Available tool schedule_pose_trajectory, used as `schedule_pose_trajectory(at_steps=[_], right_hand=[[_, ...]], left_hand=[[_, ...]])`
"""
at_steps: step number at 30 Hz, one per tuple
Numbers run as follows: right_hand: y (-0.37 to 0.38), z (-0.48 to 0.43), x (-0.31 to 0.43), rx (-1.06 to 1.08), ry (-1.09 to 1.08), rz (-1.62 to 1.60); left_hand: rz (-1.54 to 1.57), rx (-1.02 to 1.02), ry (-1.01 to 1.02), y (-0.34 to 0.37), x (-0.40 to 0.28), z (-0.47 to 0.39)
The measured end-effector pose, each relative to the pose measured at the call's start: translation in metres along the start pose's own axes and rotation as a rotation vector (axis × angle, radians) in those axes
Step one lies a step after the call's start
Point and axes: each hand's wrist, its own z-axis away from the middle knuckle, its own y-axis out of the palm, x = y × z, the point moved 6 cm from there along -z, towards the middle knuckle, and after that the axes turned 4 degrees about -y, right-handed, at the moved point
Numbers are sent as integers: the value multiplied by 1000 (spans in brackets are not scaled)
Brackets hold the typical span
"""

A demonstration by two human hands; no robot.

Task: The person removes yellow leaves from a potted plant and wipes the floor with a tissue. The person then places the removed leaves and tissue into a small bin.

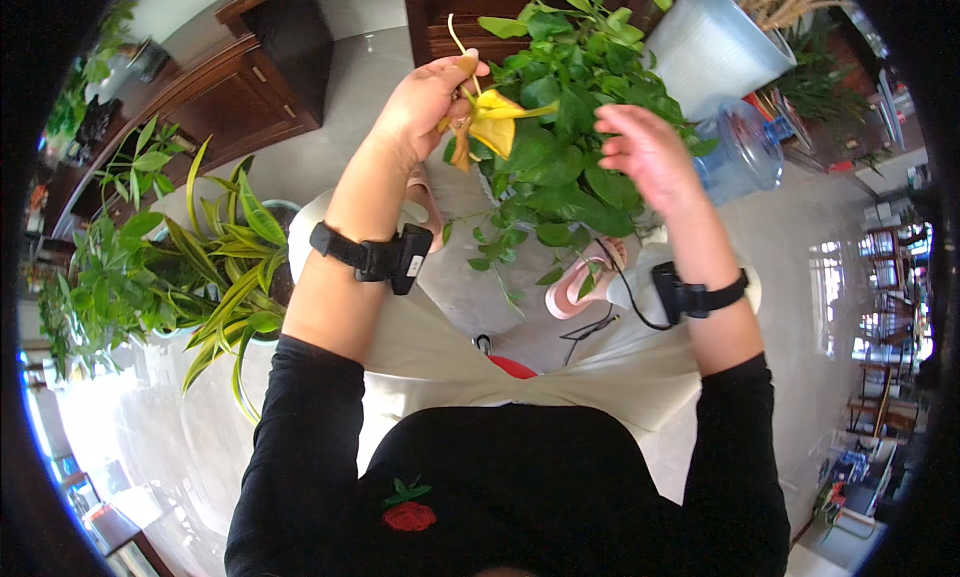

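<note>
My left hand is closed around several yellow and brown withered leaves, with a pale stem sticking up past the fingers. A leafy green potted plant, its pot hidden by foliage, stands before me between my feet and a wooden cabinet. Over the plant's right side hovers my right hand, slightly blurred, fingers a little curled and apart, with nothing seen in it. A yellowish stem tip from the held leaves reaches over the green foliage. Both forearms wear black straps with small devices.
To the right lie a clear blue water jug and a large pale planter with bare stems. Variegated snake plants in pots stand at the left, near a dark wooden cabinet. A black cable hangs by my right knee.
</note>
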Motion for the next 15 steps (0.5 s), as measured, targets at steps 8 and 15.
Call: schedule_pose_trajectory(at_steps=[8,15], right_hand=[[-119,-50,109,-72,-314,508],[-355,-53,161,-520,-219,721]], left_hand=[[6,-182,11,-13,-2,-1],[35,-90,37,-13,-13,0]])
